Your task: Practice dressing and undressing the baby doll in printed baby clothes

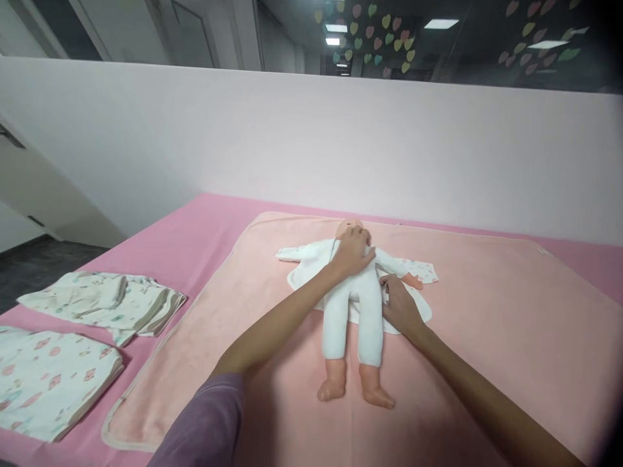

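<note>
A baby doll (335,324) in a white cloth body lies on its back, its bare feet toward me. My left hand (353,253) lies across its upper chest, just below the head, with bent fingers gripping there; it hides part of the chin. Beneath the doll is a spread white baby shirt (417,303) with a printed sleeve at the right; one doll hand pokes out near that sleeve. At the doll's right-hand side in view, my right hand (402,305) is closed on the shirt by the hip. Its fingertips are partly hidden.
A peach blanket (204,370) lies under the doll on a pink-covered table (195,224). To the left rest folded printed baby clothes (97,301) and another folded printed cloth (53,379). A white wall (341,143) stands behind the table, with a window above.
</note>
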